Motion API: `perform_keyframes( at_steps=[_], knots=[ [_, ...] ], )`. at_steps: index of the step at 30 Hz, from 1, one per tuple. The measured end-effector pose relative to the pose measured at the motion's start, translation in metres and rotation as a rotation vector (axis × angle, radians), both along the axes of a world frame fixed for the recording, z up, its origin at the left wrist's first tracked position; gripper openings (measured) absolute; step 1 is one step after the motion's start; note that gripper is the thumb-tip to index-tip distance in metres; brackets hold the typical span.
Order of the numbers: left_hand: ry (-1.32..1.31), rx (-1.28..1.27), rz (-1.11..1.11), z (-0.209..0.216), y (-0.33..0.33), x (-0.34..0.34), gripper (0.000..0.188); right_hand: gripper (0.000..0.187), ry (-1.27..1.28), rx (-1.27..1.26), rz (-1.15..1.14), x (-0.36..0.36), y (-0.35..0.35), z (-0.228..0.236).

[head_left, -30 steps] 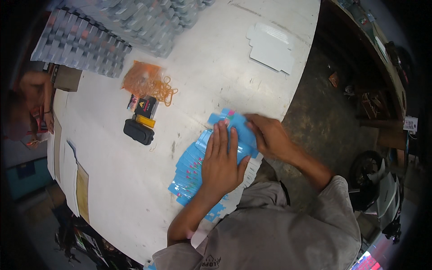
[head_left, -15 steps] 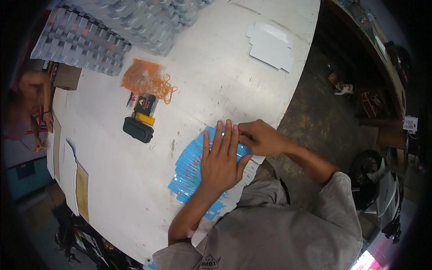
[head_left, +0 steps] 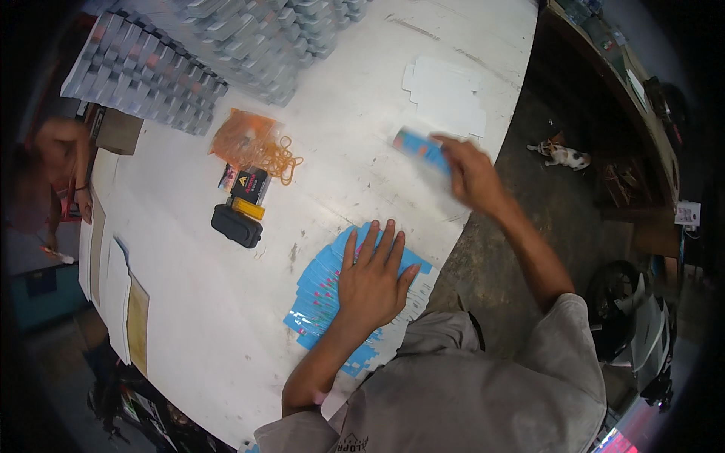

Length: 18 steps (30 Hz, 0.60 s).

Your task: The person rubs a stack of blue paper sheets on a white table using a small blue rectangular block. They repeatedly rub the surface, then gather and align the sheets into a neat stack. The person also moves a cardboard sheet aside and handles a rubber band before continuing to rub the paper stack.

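Near the table's front edge lies a fanned pile of blue, glossy printed card blanks (head_left: 313,283). My left hand (head_left: 371,279) lies flat across the pile, fingers stretched out and slightly apart. Farther out to the right, my right hand (head_left: 474,175) is above the table with a blue printed card blank (head_left: 420,149) pinched between thumb and fingers. Motion smears that blank. Just beyond it, white flat card blanks (head_left: 445,90) lie with their plain side up, their edges overlapping.
Tall stacks of grey-white folded cartons (head_left: 151,72) fill the far left. A bag of rubber bands (head_left: 253,140), a dark small box (head_left: 249,183), a yellow lighter (head_left: 248,209) and a black case (head_left: 236,226) lie left of centre. Another person (head_left: 64,166) is at left; a cat (head_left: 565,155) lies on the floor.
My right hand has left the pile and moved forward, carrying a blue card blank toward the white blanks. My left hand stays flat on the pile.
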<state>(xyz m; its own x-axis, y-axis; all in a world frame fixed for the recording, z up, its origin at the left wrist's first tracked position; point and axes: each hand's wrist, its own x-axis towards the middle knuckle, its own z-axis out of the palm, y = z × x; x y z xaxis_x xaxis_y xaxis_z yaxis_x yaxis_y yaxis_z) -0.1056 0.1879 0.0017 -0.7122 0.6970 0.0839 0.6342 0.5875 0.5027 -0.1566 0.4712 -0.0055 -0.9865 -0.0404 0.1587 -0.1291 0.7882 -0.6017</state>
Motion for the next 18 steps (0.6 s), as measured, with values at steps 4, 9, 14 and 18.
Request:
perform_keyframes(
  at_steps=[4,9,14,18],
  knots=[
    [0.001,-0.022,-0.008,-0.001,-0.001,0.000,0.056,0.047,0.178,0.234,0.094,0.017,-0.044,-0.002],
    [-0.031,0.020,0.021,-0.001,0.000,0.002,0.072,0.024,0.205,0.098,0.062,0.030,-0.065,0.004],
    [0.123,-0.079,0.018,-0.007,-0.003,0.013,0.078,0.018,-0.431,-0.380,0.095,0.056,-0.089,0.026],
    [-0.008,-0.011,0.020,-0.005,-0.004,0.004,0.075,0.022,-0.468,-0.181,0.184,0.045,-0.080,0.035]
  ],
)
